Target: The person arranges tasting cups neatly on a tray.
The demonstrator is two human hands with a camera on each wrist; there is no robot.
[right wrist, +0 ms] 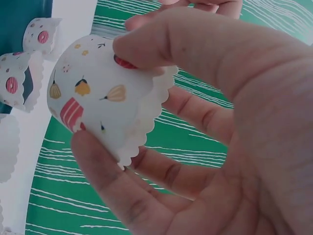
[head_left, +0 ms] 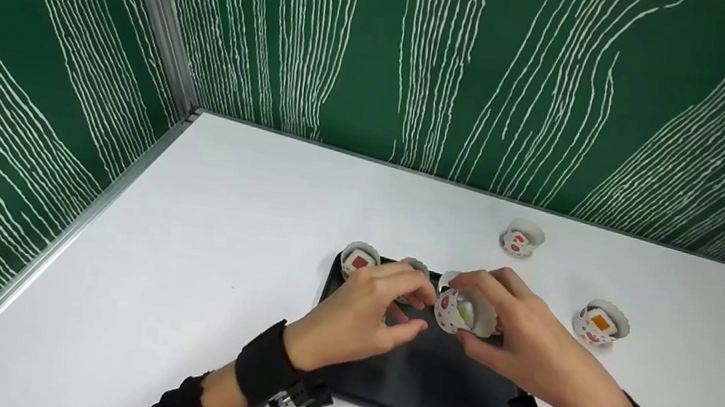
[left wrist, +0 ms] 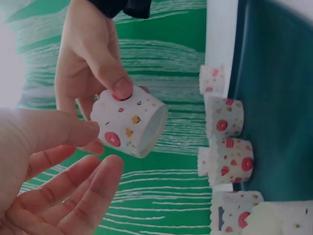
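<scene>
My right hand [head_left: 530, 328] holds a white paper baking cup [head_left: 449, 313] above the black tray [head_left: 416, 383], pinching its side between thumb and fingers. Its wall carries a print of red, pink and yellow figures, and its rim is scalloped. A small white and yellow-green piece [head_left: 465, 312] shows inside it. Just left of this cup is my left hand [head_left: 356, 313], its fingers loosely bent and nothing between them. In the left wrist view, the cup [left wrist: 129, 122] is tilted beside the left thumb. The right wrist view shows its printed wall [right wrist: 93, 93] close up.
Along the tray's far edge stand more paper cups; the leftmost cup [head_left: 354, 268] holds a white piece with a red top. Two more cups stand on the white table: one cup [head_left: 522, 240] behind the tray, and one [head_left: 599, 324] with an orange-topped piece. Green white-streaked panels [head_left: 373, 59] border the table.
</scene>
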